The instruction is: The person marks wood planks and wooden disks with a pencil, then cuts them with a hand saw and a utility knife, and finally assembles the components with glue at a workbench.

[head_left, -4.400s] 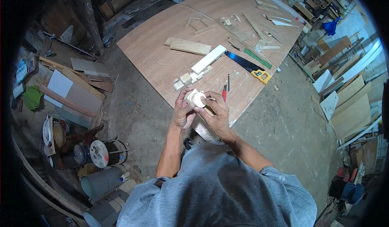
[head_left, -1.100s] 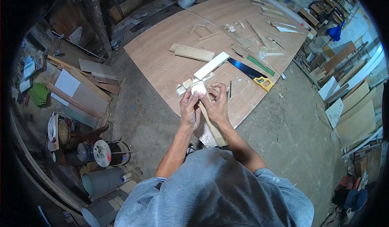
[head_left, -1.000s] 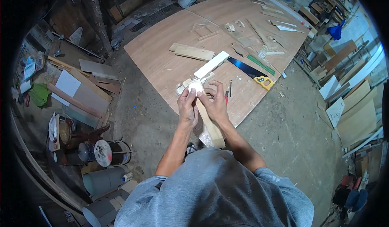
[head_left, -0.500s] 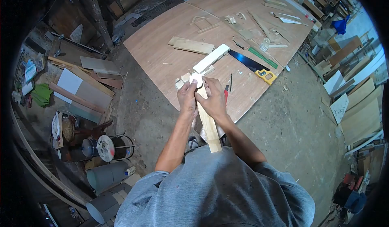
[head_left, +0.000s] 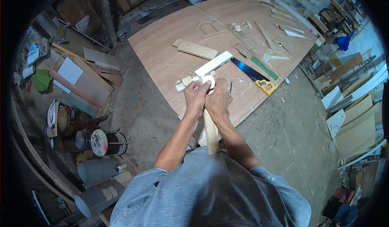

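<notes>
My left hand (head_left: 195, 98) is closed on a small round white piece (head_left: 208, 82), its thumb lying on it. My right hand (head_left: 219, 99) is closed beside it, around the upper part of a pale wooden strip (head_left: 210, 132) that runs down toward my shirt. The fingertips of my right hand are partly hidden. Just beyond the hands lies a long white block (head_left: 214, 63) on the table (head_left: 158, 53). Small pale wood blocks (head_left: 187, 80) sit to the left of my left hand.
A handsaw with a yellow handle (head_left: 265, 87) lies on the table at the right, near a green strip (head_left: 264, 68). Flat boards (head_left: 197, 50) lie farther back. A round-topped stool (head_left: 99, 142) and grey cylinders (head_left: 97, 171) stand at the left.
My hands and the round white piece have shifted slightly right. My right hand has turned and closed more tightly beside my left. The wooden strip stands more upright in view.
</notes>
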`<state>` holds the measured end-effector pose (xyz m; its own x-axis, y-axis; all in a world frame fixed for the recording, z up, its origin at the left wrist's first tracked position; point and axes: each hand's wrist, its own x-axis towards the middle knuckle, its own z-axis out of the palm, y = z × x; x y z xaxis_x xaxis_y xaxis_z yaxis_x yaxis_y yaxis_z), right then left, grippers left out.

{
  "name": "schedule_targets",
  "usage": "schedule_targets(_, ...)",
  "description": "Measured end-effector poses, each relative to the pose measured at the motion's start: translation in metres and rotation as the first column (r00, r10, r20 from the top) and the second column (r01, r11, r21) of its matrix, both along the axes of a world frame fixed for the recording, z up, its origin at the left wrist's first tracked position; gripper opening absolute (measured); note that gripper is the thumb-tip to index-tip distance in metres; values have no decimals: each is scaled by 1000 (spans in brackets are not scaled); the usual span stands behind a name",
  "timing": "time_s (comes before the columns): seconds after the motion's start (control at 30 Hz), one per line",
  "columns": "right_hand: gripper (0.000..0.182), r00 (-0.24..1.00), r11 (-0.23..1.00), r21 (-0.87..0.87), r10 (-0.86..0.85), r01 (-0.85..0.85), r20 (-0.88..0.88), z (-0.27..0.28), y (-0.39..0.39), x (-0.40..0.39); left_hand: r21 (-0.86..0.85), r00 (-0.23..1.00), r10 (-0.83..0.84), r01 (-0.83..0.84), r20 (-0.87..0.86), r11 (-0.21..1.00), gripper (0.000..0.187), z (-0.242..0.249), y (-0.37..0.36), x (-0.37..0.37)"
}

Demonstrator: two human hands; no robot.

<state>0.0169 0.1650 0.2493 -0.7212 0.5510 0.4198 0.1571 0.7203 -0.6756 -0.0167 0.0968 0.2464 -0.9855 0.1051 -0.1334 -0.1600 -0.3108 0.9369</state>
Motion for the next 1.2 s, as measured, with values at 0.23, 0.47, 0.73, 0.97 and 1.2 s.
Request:
schedule_targets(0.23, 35, 1000, 999, 29, -19, 19, 21, -9, 3, -9, -16, 1000, 13, -12, 20, 1000, 19, -1, 2, -5)
schedule_targets(0.47, 28, 1000, 998, 70, 8, -10, 28, -5, 3, -11, 7, 1000, 12, -12, 12, 1000, 18, -12, 1, -12)
schedule_targets(0.73, 43, 999, 999, -14, 44, -45, -13, -2, -1, -16, 42, 1000, -12, 12, -5, 999, 16, -8, -6, -16)
schedule_targets(0.97, 32, 994, 996, -4, 94, -94, 53, 11, -7, -16, 81, 1000, -13, 13, 6, 997, 28, -4, -14, -18)
schedule_targets(1.2, 26, 996, 996, 24, 90, -90, 17, 6, -14, -19, 48, 1000, 0, 0, 3, 999, 23, -4, -20, -18)
